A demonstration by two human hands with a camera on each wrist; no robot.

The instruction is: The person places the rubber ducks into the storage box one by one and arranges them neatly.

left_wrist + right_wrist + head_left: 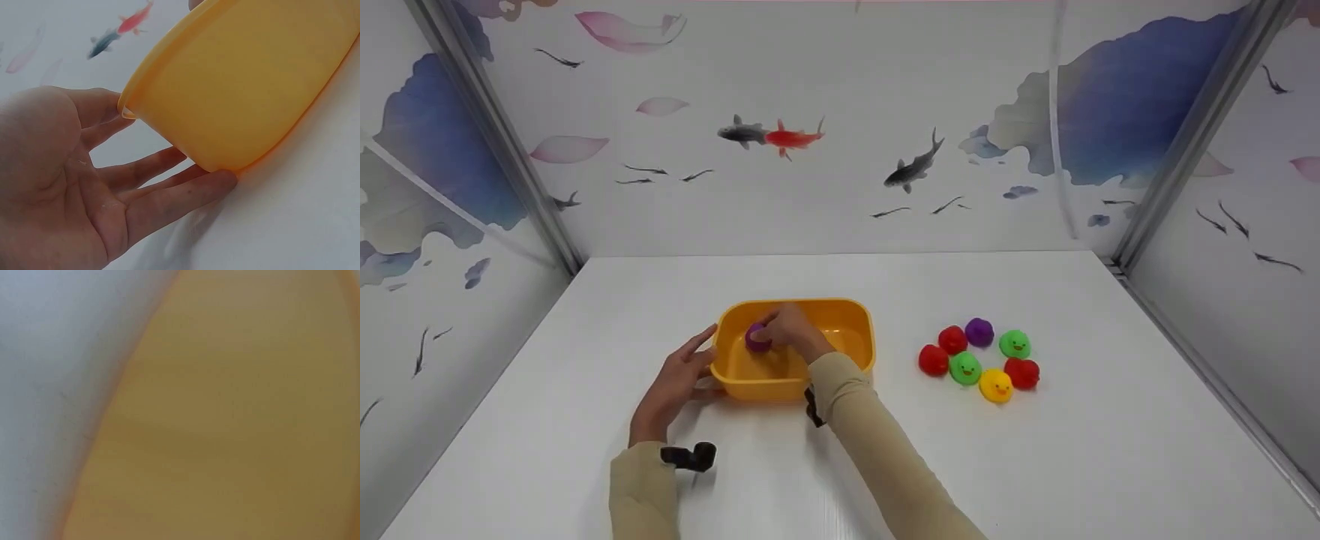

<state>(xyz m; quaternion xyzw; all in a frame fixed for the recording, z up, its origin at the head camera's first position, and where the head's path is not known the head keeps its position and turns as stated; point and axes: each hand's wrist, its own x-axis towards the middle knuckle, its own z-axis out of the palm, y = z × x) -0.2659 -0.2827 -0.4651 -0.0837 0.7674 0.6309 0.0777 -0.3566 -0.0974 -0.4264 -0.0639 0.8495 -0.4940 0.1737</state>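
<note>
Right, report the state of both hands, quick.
Left hand: open, fingers against the yellow basin.
Right hand: holding a purple toy inside the basin.

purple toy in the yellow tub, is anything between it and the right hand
Nothing visible: the right hand holds the purple toy directly, inside the yellow tub, and the other toys lie outside it, to the right.

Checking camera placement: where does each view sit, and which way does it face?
Head: on the head, facing forward-down at the yellow basin; left hand, right hand, sleeves show.
Left wrist: on that wrist, facing the basin's outside; left hand shows.
Right wrist: on that wrist, facing the basin closely; no hand shows.
Head and left wrist share the red fish.
</note>
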